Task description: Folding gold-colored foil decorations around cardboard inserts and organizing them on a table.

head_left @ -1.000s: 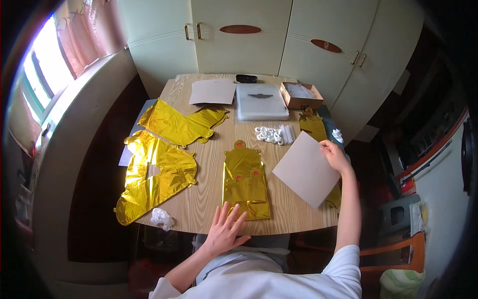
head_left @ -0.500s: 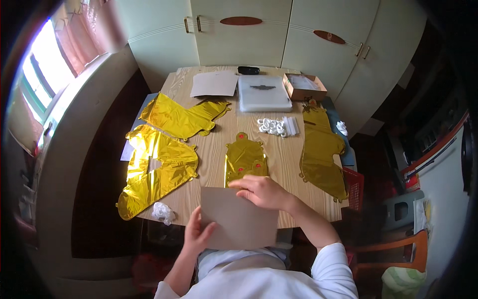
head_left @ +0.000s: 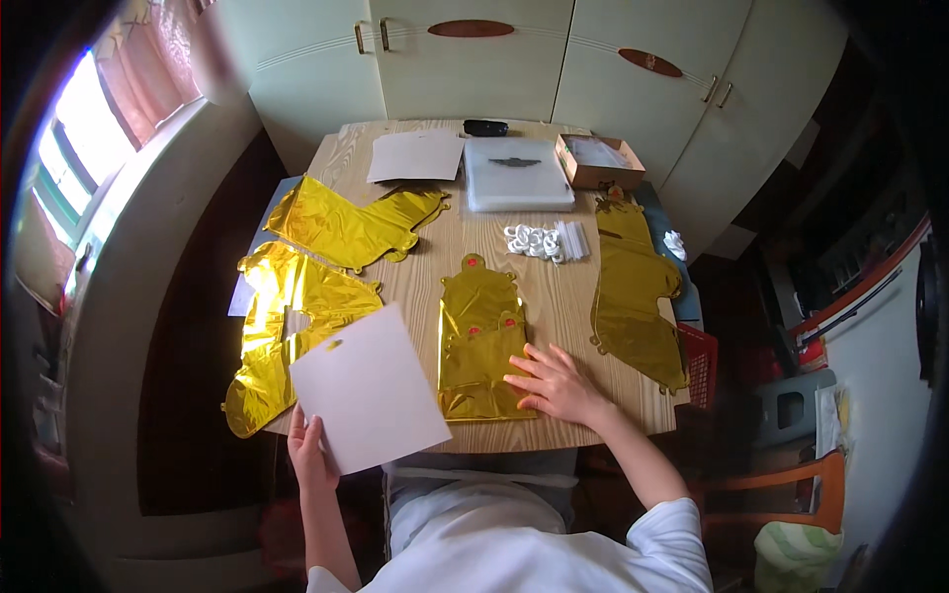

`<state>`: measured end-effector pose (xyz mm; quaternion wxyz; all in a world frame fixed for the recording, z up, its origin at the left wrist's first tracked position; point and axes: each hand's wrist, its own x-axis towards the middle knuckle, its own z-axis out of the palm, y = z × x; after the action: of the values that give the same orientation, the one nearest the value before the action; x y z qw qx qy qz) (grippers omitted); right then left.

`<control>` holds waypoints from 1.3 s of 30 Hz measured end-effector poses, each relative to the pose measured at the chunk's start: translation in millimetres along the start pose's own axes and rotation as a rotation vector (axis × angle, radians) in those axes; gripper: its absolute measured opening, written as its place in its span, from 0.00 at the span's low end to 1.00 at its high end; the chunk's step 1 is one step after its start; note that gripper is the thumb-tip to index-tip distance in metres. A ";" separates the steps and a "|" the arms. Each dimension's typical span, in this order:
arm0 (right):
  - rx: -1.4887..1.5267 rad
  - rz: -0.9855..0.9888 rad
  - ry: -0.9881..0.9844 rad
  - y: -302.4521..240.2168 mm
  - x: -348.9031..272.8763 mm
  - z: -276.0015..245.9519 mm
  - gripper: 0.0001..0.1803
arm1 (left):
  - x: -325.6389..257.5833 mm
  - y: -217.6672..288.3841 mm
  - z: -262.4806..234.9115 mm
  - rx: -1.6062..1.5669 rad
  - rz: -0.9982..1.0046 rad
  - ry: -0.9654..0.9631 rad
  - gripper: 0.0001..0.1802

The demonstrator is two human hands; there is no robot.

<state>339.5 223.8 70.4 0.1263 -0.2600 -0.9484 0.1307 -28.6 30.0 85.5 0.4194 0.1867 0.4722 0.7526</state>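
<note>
A square white card [head_left: 381,395] is held at its lower left edge by my left hand [head_left: 310,450], tilted over the table's front edge. There is a small gold mark near the card's top left corner. In the middle of the table lies a folded gold foil balloon [head_left: 482,366] with small red dots. My right hand [head_left: 563,385] rests with spread fingers at the foil's lower right edge, fingertips touching it. To the left lie two more gold foil pieces, a far one [head_left: 346,225] and a near one [head_left: 267,366], the card partly covering the near one. Another gold foil [head_left: 638,287] lies at right.
Farther back are a stack of white cards [head_left: 415,156], a pile of clear plastic bags [head_left: 519,183], an open cardboard box [head_left: 601,163] and a black object [head_left: 485,127]. White rings [head_left: 534,242] lie beside small clear strips [head_left: 571,240]. A crumpled white wad [head_left: 675,245] sits right.
The card has moved left and tilted, now in my left hand alone. My right hand has left the card and come down, spread, beside the middle foil, whose lower part is now uncovered.
</note>
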 end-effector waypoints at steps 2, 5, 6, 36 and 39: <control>-0.032 0.008 0.001 -2.3 -4.9 2.6 0.27 | -0.2 -4.4 7.9 0.077 -0.031 -0.011 0.25; -0.059 0.014 -0.009 -1.8 -4.9 2.9 0.27 | -0.6 -15.0 19.6 0.166 -0.085 -0.043 0.31; -0.048 0.015 -0.010 -1.5 -4.6 3.4 0.27 | -3.0 -16.2 26.0 0.180 -0.105 -0.111 0.32; 0.242 0.099 0.139 8.9 -3.4 9.0 0.27 | -18.3 -69.7 126.6 1.709 0.660 -1.028 0.35; 0.272 0.113 0.143 9.8 -4.7 9.2 0.25 | -15.9 -73.8 132.5 1.703 0.691 -1.011 0.34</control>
<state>345.1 227.8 57.9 0.2200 -0.3019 -0.8944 0.2460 103.9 105.5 87.5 0.0600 0.8375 0.5365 0.0845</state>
